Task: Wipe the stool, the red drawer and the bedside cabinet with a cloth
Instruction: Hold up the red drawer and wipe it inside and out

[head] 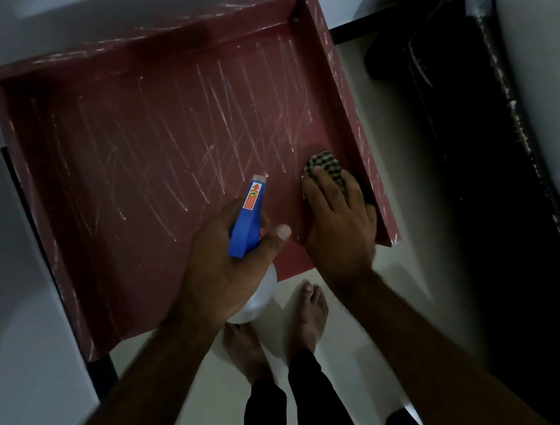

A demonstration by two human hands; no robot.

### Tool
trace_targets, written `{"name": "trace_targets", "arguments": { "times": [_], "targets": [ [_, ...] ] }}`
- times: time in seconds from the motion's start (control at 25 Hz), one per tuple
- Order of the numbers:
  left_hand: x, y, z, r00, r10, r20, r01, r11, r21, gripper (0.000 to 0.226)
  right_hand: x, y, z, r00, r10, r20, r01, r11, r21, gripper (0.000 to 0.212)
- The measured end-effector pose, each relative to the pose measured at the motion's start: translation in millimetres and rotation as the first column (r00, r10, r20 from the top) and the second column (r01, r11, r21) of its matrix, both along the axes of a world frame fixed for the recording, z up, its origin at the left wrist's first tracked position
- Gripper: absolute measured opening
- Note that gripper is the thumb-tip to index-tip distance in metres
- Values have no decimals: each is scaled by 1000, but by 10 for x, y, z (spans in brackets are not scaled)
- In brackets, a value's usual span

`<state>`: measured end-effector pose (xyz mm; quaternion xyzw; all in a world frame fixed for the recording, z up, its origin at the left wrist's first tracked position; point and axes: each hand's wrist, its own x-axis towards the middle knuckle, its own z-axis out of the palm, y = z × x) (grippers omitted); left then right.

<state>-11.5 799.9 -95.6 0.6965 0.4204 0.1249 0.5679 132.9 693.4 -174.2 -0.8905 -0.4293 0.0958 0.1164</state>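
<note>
While you press the cloth (327, 165) down, the red drawer (151, 149) fills the upper middle of the view, open side up. It rests on a dark frame (99, 367) that shows at its 7 o'clock corner, probably the stool, though you can't confirm that from here. White streaks (216, 116) cover most of the drawer floor and rims.

The checked cloth sits bunched on the floor at the drawer's 4 o'clock, just beside the right wall. Your right hand (338, 217) lies over it, fingers fairly straight and slightly spread, pressing rather than pinching. At 9 o'clock of that hand, your left hand (219, 265) is wrapped round the neck of a spray bottle (248, 218), thumb out. The trigger finger is hidden. The blue nozzle points toward 12 o'clock, over the streaks.

Your bare feet (306, 315) stand at 6 o'clock, on pale floor just below the drawer's near edge. Dark furniture (470, 161) runs along 3 o'clock.

Risks, as a judgement:
- The drawer overhangs the frame, so hard pressure at the 4 o'clock corner may tip or slide it.
- The cloth isn't gripped, so it can slip out from under your palm mid-stroke.
- Spray could drip off the near edge onto the floor by your feet and make it slippery.
- Most of the streaks look unwiped.
</note>
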Motion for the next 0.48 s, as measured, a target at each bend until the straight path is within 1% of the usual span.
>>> {"name": "trace_targets", "arguments": {
  "times": [0.12,0.28,0.48],
  "targets": [
    [22,23,14,999,-2,-34,1,1000,-13,45,100,75,29,1000,13,-22,-12,1000,27,52],
    [98,92,64,998,-30,-61,26,998,-54,57,166,106,113,997,26,-67,-22,998,53,54],
    [209,270,55,987,-98,-127,87,992,-89,61,127,84,139,996,-10,-88,15,998,54,56]
  ]
}}
